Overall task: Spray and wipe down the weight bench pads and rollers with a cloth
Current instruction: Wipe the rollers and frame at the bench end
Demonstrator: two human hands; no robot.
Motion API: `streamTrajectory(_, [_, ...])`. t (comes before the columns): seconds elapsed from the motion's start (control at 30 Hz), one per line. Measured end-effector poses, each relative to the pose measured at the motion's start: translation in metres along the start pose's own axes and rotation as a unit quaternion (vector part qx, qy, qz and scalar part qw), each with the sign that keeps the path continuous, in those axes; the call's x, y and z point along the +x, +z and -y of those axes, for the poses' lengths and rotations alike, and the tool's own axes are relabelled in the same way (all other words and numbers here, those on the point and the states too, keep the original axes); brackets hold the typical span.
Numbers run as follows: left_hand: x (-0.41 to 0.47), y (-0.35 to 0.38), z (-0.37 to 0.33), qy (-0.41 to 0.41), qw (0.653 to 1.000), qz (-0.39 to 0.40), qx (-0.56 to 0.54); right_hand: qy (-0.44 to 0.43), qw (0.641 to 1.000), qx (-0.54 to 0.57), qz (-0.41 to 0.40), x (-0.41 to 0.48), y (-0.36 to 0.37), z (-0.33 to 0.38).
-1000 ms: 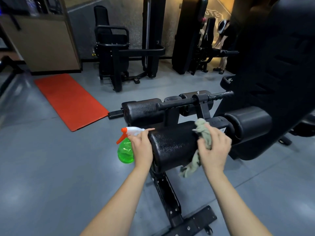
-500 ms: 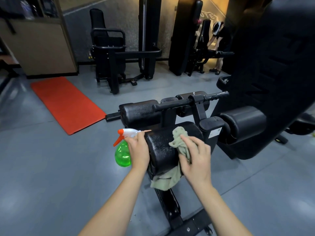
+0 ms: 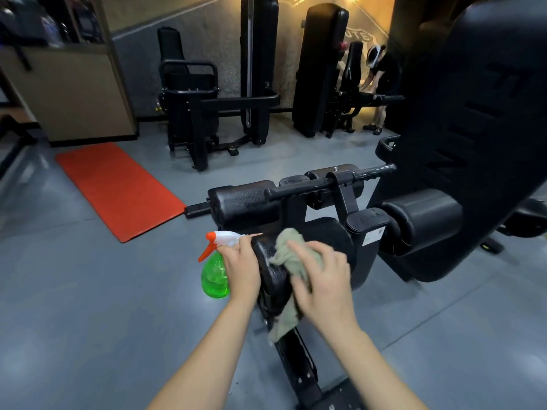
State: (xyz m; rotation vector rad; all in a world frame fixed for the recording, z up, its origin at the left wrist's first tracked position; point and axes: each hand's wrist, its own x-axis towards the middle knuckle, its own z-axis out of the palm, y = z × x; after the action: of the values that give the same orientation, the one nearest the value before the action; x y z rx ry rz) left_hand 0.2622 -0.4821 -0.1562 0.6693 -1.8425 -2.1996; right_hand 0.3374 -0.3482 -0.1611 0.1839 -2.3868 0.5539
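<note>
At lower centre, our right hand (image 3: 322,279) presses the cloth (image 3: 288,247) flat-fingered on the wet end of the near roller (image 3: 325,232). Our left hand (image 3: 241,261) grips the spray bottle (image 3: 214,273) beside it. We should wipe round the rim in overlapping strokes.

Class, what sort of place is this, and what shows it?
Probably a gym: weight machines by the wall, padded rollers on a bench, an orange mat on the floor.
</note>
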Motion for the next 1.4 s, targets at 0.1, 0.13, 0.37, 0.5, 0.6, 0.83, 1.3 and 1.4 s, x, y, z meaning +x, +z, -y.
streamTrajectory(0.1, [-0.004, -0.001, -0.002, -0.003, 1.0, 0.002, -0.005, 0.16, 0.985, 0.038, -0.061, 0.02, -0.003, -0.023])
streamTrajectory(0.13, [-0.003, -0.001, -0.002, -0.004, 1.0, 0.001, -0.007, 0.186, 0.979, 0.046, -0.069, 0.022, -0.002, -0.021])
streamTrajectory(0.37, [-0.002, -0.002, -0.002, -0.005, 1.0, 0.009, 0.004, 0.07, 0.993, 0.099, -0.003, -0.015, 0.01, 0.038])
streamTrajectory(0.5, [-0.005, 0.0, -0.004, -0.006, 1.0, 0.003, 0.002, 0.109, 0.989, 0.088, -0.048, -0.007, -0.001, 0.008])
streamTrajectory(0.6, [-0.006, -0.001, -0.004, -0.008, 1.0, -0.001, -0.001, 0.239, 0.958, 0.129, -0.096, 0.002, -0.002, -0.002])
streamTrajectory(0.83, [-0.002, -0.001, -0.002, -0.017, 1.0, -0.005, -0.008, 0.134, 0.983, 0.123, -0.018, -0.013, 0.007, 0.044])
streamTrajectory(1.3, [0.0, 0.0, -0.001, -0.034, 0.999, -0.012, -0.022, 0.173, 0.976, 0.12, -0.048, -0.018, 0.001, 0.039])
streamTrajectory(1.4, [0.003, 0.001, 0.0, -0.05, 0.998, -0.015, -0.017, 0.091, 0.987, 0.128, 0.024, -0.019, -0.003, 0.04])
